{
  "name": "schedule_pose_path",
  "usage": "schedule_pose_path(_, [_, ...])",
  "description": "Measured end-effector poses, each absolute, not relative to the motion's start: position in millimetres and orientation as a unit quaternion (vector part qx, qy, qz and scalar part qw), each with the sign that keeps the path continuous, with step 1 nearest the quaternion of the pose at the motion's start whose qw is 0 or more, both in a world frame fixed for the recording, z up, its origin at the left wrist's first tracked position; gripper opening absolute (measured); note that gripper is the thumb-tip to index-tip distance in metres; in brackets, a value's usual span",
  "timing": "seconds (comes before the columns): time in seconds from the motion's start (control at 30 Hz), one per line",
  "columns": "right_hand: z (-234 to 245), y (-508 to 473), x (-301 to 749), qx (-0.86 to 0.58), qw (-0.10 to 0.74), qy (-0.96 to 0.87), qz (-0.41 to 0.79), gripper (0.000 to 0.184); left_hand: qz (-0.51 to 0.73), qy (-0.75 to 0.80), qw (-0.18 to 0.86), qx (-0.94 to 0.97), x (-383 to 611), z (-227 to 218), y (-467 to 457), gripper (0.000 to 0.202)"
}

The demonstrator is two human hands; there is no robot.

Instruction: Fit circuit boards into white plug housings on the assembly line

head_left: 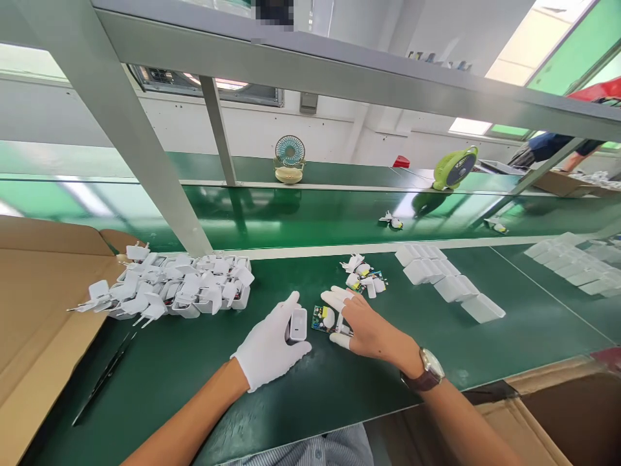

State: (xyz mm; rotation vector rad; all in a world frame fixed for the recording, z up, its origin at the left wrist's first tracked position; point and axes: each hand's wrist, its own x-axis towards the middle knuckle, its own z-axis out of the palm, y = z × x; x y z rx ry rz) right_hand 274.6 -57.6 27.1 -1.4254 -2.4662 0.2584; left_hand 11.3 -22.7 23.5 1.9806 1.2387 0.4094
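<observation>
My left hand (272,346), in a white glove, curls around a small white plastic charger housing (298,325), whose hollow open side faces up. Just to its right, my right hand (361,327) wears white finger covers and has its thumb and fingers on a small green circuit board (323,318). A white part shows between those fingers, and the hand hides the board's right end. Beyond it lies a small cluster of circuit boards (373,283) with white parts attached.
A large pile of white charger pieces (179,285) is at left, beside a cardboard box (43,278) and black tweezers (104,378). Rows of white plastic covers (449,278) lie at right. A metal frame (145,142) stands in front; two boards (392,221) rest on the green belt (310,220).
</observation>
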Motion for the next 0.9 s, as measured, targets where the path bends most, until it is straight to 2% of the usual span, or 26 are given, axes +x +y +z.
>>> schedule_pose_path(0.27, [16.2, -53.4, 268.8, -0.507, 0.144, -0.84, 0.129, 0.074, 0.17, 0.511, 0.343, 0.77, 14.8, 32.6, -21.4, 0.084])
schedule_pose_path(0.43, [14.7, -48.7, 258.6, -0.507, 0.163, -0.829, 0.173, 0.073, 0.186, 0.535, 0.333, 0.754, 12.3, 35.6, -20.3, 0.084])
schedule_pose_path(0.57, [6.4, -32.4, 254.2, -0.481, 0.169, -0.845, 0.162, 0.068, 0.188, 0.569, 0.338, 0.726, 6.8, 30.8, -20.3, 0.094])
schedule_pose_path(0.77, [-3.1, -15.2, 256.9, -0.465, 0.163, -0.856, 0.155, 0.048, 0.18, 0.565, 0.356, 0.723, 3.0, 27.7, -20.3, 0.097])
schedule_pose_path(0.9, [12.2, -16.4, 262.2, -0.482, 0.155, -0.843, 0.184, 0.058, 0.179, 0.558, 0.336, 0.737, 6.5, 27.5, -18.3, 0.092])
